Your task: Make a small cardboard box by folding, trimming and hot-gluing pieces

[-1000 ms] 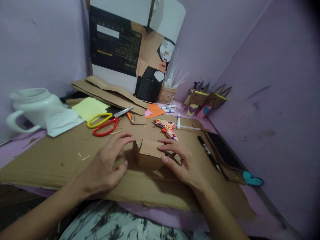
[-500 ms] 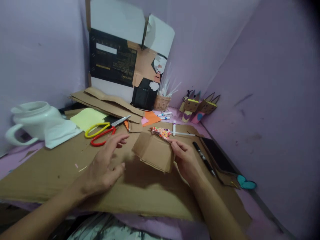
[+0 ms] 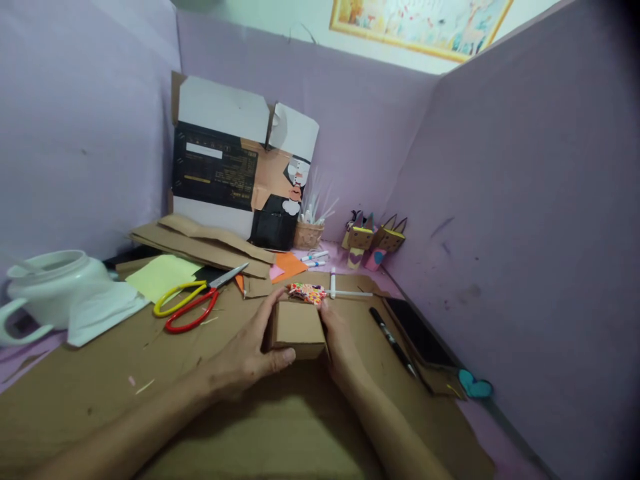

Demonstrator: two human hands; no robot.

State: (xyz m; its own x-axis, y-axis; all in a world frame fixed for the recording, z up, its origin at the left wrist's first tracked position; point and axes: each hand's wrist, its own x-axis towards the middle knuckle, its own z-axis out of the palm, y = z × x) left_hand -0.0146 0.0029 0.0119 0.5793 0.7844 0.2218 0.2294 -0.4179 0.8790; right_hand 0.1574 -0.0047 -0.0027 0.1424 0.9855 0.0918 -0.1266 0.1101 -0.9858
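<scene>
Between my two hands is a small brown cardboard box [image 3: 300, 325], its flat top facing up. My left hand [image 3: 250, 350] grips its left side, with the thumb along the front face and the fingers behind. On the box's right side my right hand [image 3: 343, 343] presses, its fingertips near the top right corner; part of that hand's grip is hidden. Just behind the box lies a colourful patterned piece [image 3: 307, 292] beside a white stick [image 3: 350, 294]. Scissors with yellow and red handles [image 3: 193, 303] lie left of my left hand.
A cardboard sheet [image 3: 115, 373] covers the table. At left stands a white pot [image 3: 60, 287] by a folded white tissue [image 3: 105, 310]. To the right lie a black marker [image 3: 393, 340] and a phone [image 3: 423, 333]. Cardboard strips [image 3: 200, 243], a basket of sticks [image 3: 309, 235] and cardboard figures [image 3: 359, 240] stand behind.
My left hand has moved right from open air onto the box. The cardboard piece, earlier tilted in my right hand, now shows as a squared box. The view has tipped upward.
</scene>
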